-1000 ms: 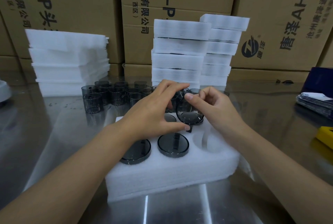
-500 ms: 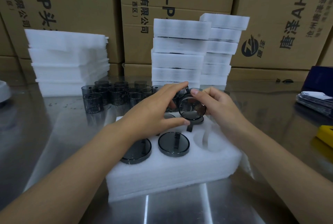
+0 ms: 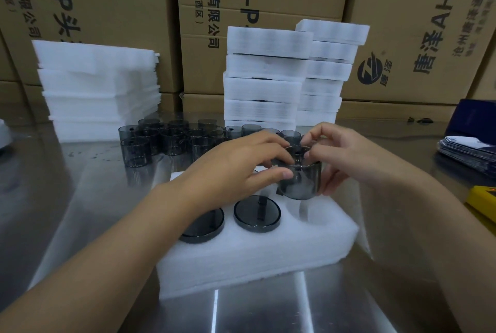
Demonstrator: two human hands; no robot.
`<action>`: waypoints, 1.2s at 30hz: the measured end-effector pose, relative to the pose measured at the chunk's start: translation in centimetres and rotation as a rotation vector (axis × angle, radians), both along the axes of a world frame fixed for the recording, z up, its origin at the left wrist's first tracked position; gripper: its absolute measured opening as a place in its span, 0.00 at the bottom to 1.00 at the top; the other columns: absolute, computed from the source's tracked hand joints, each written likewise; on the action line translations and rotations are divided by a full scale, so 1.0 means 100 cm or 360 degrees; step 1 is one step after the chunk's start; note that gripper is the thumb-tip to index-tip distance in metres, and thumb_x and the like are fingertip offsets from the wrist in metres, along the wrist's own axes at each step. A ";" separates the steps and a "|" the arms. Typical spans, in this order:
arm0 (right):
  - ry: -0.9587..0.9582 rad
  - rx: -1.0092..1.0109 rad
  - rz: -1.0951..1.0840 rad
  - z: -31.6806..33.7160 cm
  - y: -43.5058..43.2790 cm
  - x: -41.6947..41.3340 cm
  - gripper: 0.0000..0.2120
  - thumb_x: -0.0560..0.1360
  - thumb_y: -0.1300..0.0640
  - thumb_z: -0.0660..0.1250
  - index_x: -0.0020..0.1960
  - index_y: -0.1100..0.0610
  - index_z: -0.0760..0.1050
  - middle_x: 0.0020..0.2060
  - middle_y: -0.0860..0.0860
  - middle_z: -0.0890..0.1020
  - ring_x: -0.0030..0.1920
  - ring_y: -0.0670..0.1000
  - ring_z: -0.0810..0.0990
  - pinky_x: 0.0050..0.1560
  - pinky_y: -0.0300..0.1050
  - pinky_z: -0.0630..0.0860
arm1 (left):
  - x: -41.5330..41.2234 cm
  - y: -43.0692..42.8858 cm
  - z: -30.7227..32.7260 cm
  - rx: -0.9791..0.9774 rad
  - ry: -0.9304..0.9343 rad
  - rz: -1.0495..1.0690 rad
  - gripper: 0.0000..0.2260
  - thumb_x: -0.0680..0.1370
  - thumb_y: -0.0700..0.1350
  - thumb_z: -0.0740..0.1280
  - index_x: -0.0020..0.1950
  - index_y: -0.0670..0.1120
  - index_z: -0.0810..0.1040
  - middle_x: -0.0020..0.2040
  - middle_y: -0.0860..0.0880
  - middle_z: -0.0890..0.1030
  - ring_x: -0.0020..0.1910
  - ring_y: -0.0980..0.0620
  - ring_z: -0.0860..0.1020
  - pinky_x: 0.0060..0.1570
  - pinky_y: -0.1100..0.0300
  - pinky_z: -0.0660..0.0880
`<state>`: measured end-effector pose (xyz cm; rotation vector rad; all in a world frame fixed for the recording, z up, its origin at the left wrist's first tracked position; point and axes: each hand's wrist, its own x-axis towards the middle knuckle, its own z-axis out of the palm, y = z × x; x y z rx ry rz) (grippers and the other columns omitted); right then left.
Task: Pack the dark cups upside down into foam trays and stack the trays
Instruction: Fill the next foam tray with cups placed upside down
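Observation:
A white foam tray (image 3: 257,257) lies on the steel table in front of me. Two dark cups sit upside down in its near holes, one (image 3: 201,228) at the left and one (image 3: 256,216) in the middle. The near right hole (image 3: 311,210) is empty. Both hands hold a dark translucent cup (image 3: 302,181) just above the tray's right side, its mouth facing up. My left hand (image 3: 236,171) pinches its left rim with thumb and fingers. My right hand (image 3: 341,155) grips its right side. The tray's far row is hidden behind my hands.
Several loose dark cups (image 3: 166,139) stand behind the tray. Two stacks of foam trays (image 3: 265,78) rise at the back centre, a pile of foam sheets (image 3: 99,91) at the back left, and cardboard boxes behind. Dark papers (image 3: 469,150) and a yellow object (image 3: 483,201) lie at the right.
The cup in my hands has turned from tilted with its base toward me to mouth-up, and it sits slightly lower and further right. Both hands kept hold of it.

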<state>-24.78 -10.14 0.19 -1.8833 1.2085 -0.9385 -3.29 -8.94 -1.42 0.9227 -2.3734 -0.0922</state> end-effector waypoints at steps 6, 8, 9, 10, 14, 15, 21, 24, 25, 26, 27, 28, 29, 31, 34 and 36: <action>0.0299 0.0038 0.0177 0.006 0.002 -0.009 0.14 0.67 0.55 0.65 0.52 0.51 0.75 0.35 0.48 0.81 0.36 0.54 0.83 0.37 0.46 0.79 | -0.006 0.010 0.002 0.0155 0.0216 -0.0146 0.08 0.72 0.50 0.73 0.48 0.49 0.85 0.55 0.53 0.79 0.48 0.60 0.79 0.50 0.64 0.77; 0.0364 0.0058 0.0239 0.008 0.003 -0.011 0.16 0.65 0.54 0.65 0.53 0.51 0.75 0.33 0.48 0.80 0.37 0.50 0.81 0.42 0.48 0.77 | -0.009 0.013 0.002 0.0193 0.0224 -0.0192 0.08 0.71 0.50 0.74 0.47 0.49 0.85 0.53 0.53 0.79 0.50 0.58 0.79 0.50 0.62 0.77; 0.0396 0.0067 0.0275 0.008 0.003 -0.012 0.17 0.65 0.55 0.66 0.54 0.51 0.76 0.34 0.49 0.79 0.37 0.48 0.80 0.45 0.49 0.76 | -0.011 0.015 0.002 0.0201 0.0194 -0.0208 0.08 0.71 0.51 0.74 0.47 0.49 0.85 0.53 0.53 0.79 0.50 0.57 0.79 0.51 0.61 0.77; 0.0437 0.0079 0.0302 0.009 0.003 -0.012 0.17 0.65 0.55 0.66 0.54 0.51 0.76 0.35 0.49 0.79 0.38 0.47 0.78 0.48 0.52 0.75 | -0.012 0.016 0.001 0.0192 0.0143 -0.0215 0.09 0.70 0.51 0.75 0.47 0.49 0.85 0.54 0.53 0.79 0.50 0.56 0.79 0.50 0.60 0.77; 0.0598 0.0128 0.0327 0.009 0.005 -0.011 0.15 0.65 0.53 0.69 0.52 0.48 0.80 0.40 0.50 0.81 0.44 0.50 0.79 0.59 0.58 0.73 | -0.015 0.019 -0.002 0.0201 -0.0002 -0.0192 0.10 0.71 0.53 0.74 0.48 0.51 0.84 0.55 0.55 0.77 0.51 0.57 0.77 0.50 0.58 0.76; 0.0606 0.0130 0.0324 0.010 0.006 -0.011 0.13 0.66 0.52 0.71 0.51 0.47 0.81 0.40 0.50 0.82 0.45 0.50 0.79 0.59 0.57 0.73 | -0.015 0.019 -0.002 0.0226 0.0014 -0.0196 0.09 0.71 0.53 0.74 0.48 0.51 0.84 0.54 0.55 0.77 0.51 0.58 0.76 0.50 0.59 0.76; 0.0708 0.0031 0.0178 0.013 0.009 -0.010 0.12 0.66 0.40 0.67 0.46 0.40 0.84 0.38 0.49 0.83 0.37 0.42 0.76 0.47 0.44 0.74 | -0.016 0.017 -0.002 0.0360 0.0111 -0.0231 0.09 0.71 0.49 0.75 0.48 0.48 0.84 0.53 0.53 0.80 0.51 0.57 0.79 0.50 0.58 0.78; 0.0770 0.0050 0.0103 0.013 0.008 -0.013 0.14 0.64 0.36 0.67 0.44 0.40 0.84 0.32 0.42 0.81 0.33 0.37 0.74 0.42 0.38 0.71 | -0.015 0.014 -0.002 0.0452 0.0121 -0.0234 0.08 0.71 0.47 0.75 0.49 0.49 0.83 0.55 0.53 0.81 0.54 0.59 0.78 0.51 0.59 0.78; 0.0803 0.0049 0.0093 0.012 0.007 -0.013 0.15 0.63 0.35 0.67 0.43 0.41 0.84 0.34 0.43 0.81 0.34 0.39 0.74 0.43 0.40 0.72 | -0.014 0.013 -0.002 0.0495 0.0121 -0.0226 0.07 0.71 0.47 0.75 0.48 0.50 0.83 0.55 0.54 0.82 0.55 0.60 0.78 0.52 0.60 0.78; 0.0831 0.0049 0.0088 0.011 0.006 -0.014 0.17 0.62 0.33 0.67 0.44 0.41 0.84 0.37 0.45 0.83 0.36 0.41 0.76 0.45 0.42 0.73 | -0.013 0.012 -0.003 0.0544 0.0128 -0.0219 0.07 0.71 0.47 0.75 0.48 0.51 0.83 0.55 0.55 0.82 0.56 0.61 0.78 0.53 0.60 0.78; 0.0844 0.0055 0.0093 0.010 0.005 -0.014 0.20 0.61 0.31 0.67 0.44 0.41 0.84 0.41 0.48 0.84 0.38 0.43 0.77 0.47 0.44 0.74 | -0.012 0.011 -0.003 0.0582 0.0139 -0.0215 0.06 0.71 0.47 0.75 0.47 0.52 0.83 0.55 0.55 0.82 0.55 0.62 0.78 0.54 0.61 0.78; 0.0841 0.0064 0.0108 0.010 0.004 -0.014 0.22 0.58 0.29 0.66 0.44 0.41 0.84 0.43 0.49 0.84 0.39 0.42 0.77 0.47 0.43 0.75 | -0.012 0.010 -0.003 0.0597 0.0148 -0.0211 0.07 0.71 0.47 0.76 0.47 0.52 0.83 0.55 0.55 0.83 0.54 0.63 0.79 0.54 0.60 0.78; 0.0831 0.0074 0.0132 0.008 0.003 -0.014 0.23 0.57 0.29 0.66 0.45 0.41 0.84 0.44 0.49 0.84 0.39 0.41 0.76 0.47 0.41 0.75 | -0.011 0.009 -0.003 0.0593 0.0151 -0.0203 0.07 0.70 0.48 0.76 0.47 0.53 0.83 0.54 0.55 0.83 0.52 0.63 0.79 0.54 0.60 0.78; 0.0811 0.0082 0.0152 0.006 -0.001 -0.015 0.24 0.56 0.29 0.67 0.46 0.39 0.83 0.43 0.46 0.84 0.40 0.40 0.77 0.45 0.39 0.74 | -0.011 0.009 -0.005 0.0579 0.0131 -0.0181 0.09 0.70 0.51 0.76 0.49 0.53 0.84 0.54 0.56 0.83 0.51 0.63 0.80 0.54 0.59 0.78; 0.0892 0.0093 0.0073 0.001 -0.009 -0.020 0.32 0.52 0.26 0.66 0.52 0.40 0.79 0.42 0.41 0.81 0.42 0.39 0.78 0.43 0.35 0.73 | -0.014 0.009 -0.006 0.0576 0.0085 -0.0161 0.09 0.74 0.54 0.71 0.51 0.54 0.84 0.53 0.57 0.83 0.52 0.61 0.80 0.55 0.55 0.77; 0.0973 0.0178 0.0050 -0.001 -0.012 -0.022 0.38 0.51 0.25 0.64 0.57 0.41 0.75 0.47 0.43 0.80 0.46 0.42 0.80 0.42 0.36 0.75 | -0.015 0.010 -0.007 0.0565 0.0047 -0.0113 0.09 0.76 0.55 0.68 0.53 0.55 0.83 0.52 0.56 0.83 0.51 0.59 0.80 0.55 0.53 0.76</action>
